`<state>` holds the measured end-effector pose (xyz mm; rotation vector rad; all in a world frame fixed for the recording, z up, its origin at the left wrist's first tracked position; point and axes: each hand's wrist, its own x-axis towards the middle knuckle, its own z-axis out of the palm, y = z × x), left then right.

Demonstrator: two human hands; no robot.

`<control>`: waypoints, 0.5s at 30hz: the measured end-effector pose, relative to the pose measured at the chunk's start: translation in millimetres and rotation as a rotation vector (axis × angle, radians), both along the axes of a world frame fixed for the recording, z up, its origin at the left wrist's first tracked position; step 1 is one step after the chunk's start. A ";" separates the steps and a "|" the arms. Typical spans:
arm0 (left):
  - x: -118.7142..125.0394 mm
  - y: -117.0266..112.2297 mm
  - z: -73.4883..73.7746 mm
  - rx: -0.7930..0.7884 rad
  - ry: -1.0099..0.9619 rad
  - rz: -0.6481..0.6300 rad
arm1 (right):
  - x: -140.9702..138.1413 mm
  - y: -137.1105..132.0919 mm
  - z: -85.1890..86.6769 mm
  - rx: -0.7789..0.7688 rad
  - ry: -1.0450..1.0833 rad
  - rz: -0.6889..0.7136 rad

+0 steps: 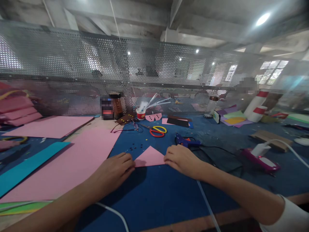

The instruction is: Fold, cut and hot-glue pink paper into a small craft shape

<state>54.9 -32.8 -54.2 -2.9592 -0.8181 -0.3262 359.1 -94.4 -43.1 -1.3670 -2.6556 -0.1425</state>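
Observation:
A pink paper triangle lies on the blue table top, its point facing away from me. My left hand is closed at the triangle's left corner, fingers bent together over it. At the right corner my right hand grips the paper, and its fingertips cover that corner. Just past my right hand rests a blue glue gun. Scissors with red and yellow handles lie beyond the triangle, near a pair of glasses. Small black bits are scattered near my left hand.
Large pink sheets and a teal strip spread over the left side. A paper cup with clear sticks stands at the back before a perforated metal screen. A magenta power strip and cables lie at right.

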 end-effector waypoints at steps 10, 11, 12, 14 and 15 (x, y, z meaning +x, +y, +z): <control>2.9 1.7 0.8 0.003 -0.031 -0.007 | -3.9 0.9 0.1 -0.062 0.139 -0.050; 2.4 1.4 1.1 0.012 -0.070 -0.014 | -4.9 0.3 0.3 -0.078 0.172 -0.070; 1.8 0.6 1.8 0.024 -0.119 -0.015 | -5.7 -0.3 0.3 -0.099 0.212 -0.093; 0.8 -3.0 4.8 0.055 -0.244 -0.008 | -7.0 -1.2 0.7 -0.157 0.322 -0.142; 0.8 -5.9 7.2 0.058 -0.312 0.002 | -7.5 -1.6 1.4 -0.191 0.392 -0.170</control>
